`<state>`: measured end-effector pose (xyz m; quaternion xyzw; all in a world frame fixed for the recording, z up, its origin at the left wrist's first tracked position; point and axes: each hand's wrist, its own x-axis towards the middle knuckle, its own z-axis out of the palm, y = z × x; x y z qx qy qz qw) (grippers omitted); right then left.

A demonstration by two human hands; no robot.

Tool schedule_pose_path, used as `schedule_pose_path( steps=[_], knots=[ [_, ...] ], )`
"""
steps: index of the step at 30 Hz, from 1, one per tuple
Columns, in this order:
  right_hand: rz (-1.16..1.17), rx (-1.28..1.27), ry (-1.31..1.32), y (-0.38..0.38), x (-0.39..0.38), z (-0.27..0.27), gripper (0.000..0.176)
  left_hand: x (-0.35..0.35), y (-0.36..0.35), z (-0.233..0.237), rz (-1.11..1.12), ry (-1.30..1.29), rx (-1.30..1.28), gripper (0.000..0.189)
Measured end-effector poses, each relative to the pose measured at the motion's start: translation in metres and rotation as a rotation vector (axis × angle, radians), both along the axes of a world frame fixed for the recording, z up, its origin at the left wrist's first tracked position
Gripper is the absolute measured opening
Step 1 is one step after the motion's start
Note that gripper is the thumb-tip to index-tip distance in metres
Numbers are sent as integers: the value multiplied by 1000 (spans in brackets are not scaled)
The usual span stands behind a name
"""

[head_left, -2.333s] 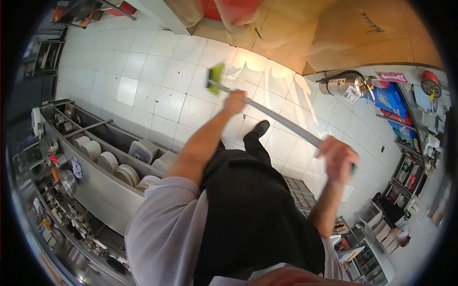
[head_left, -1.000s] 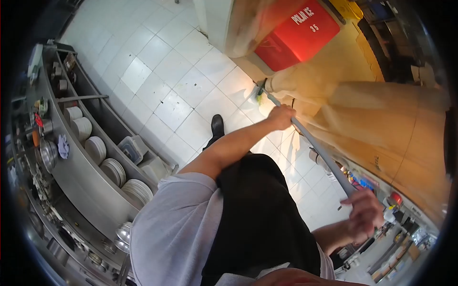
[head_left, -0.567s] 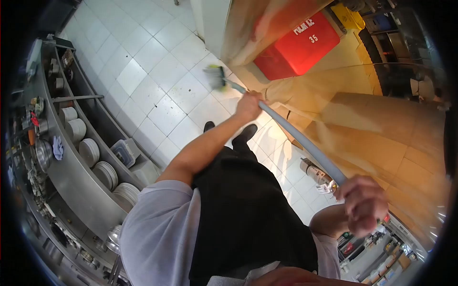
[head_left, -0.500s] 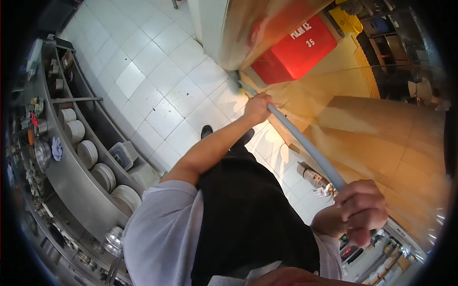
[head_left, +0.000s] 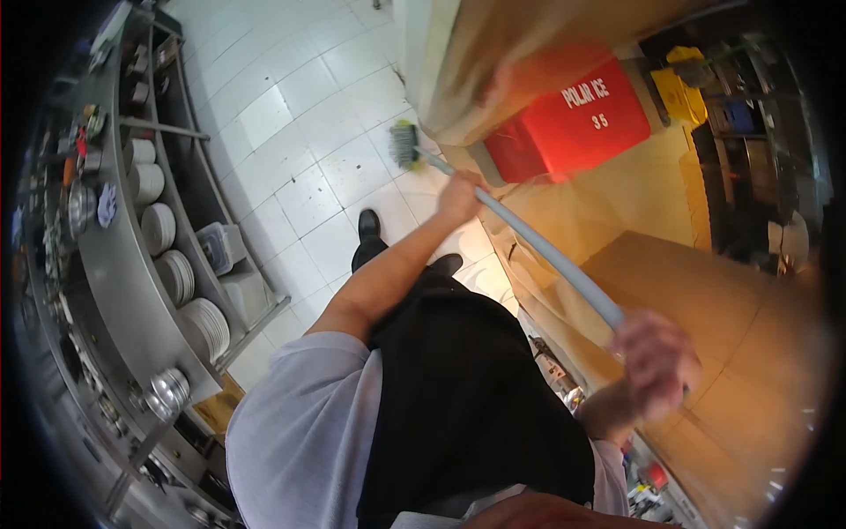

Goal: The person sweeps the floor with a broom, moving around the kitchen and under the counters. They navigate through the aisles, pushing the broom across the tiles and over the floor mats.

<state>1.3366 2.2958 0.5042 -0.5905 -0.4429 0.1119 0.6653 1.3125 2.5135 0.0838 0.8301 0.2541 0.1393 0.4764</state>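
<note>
A long grey-handled broom slants across the view, its handle (head_left: 551, 253) running from upper left to lower right. My left hand (head_left: 459, 197) is wrapped round the lower part of the handle, near the brush. My right hand (head_left: 656, 363), somewhat blurred, is closed round the upper end. The green and yellow brush head (head_left: 405, 146) is on the white tiled floor (head_left: 322, 123), close to the corner of a wall. Small dark bits lie on the tiles to its left.
A red box (head_left: 573, 119) marked "POLAR ICE 35" stands beyond the wall corner. To the left runs a metal counter (head_left: 132, 291) with stacked plates (head_left: 204, 328) on its lower shelf. Brown panelling (head_left: 679, 291) is at the right. My shoes (head_left: 369, 224) are below the brush.
The brush head has moved left, away from the wall corner and onto the open tiles. Both hands have kept hold of the handle. The whole view has shifted.
</note>
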Motion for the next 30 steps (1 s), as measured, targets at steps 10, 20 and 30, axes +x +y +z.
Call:
schedule_pose_path(
  steps=[10,20,30],
  knots=[
    [298,-117,40,107,14,-14,28,-9,105,-31,-515,149,111,26],
    [276,-24,-52,240,9,-5,30,-14,256,13,102,-71,-18,8],
    [165,-195,-25,389,-2,-37,23,2,386,-15,-86,173,52,25]
  ],
)
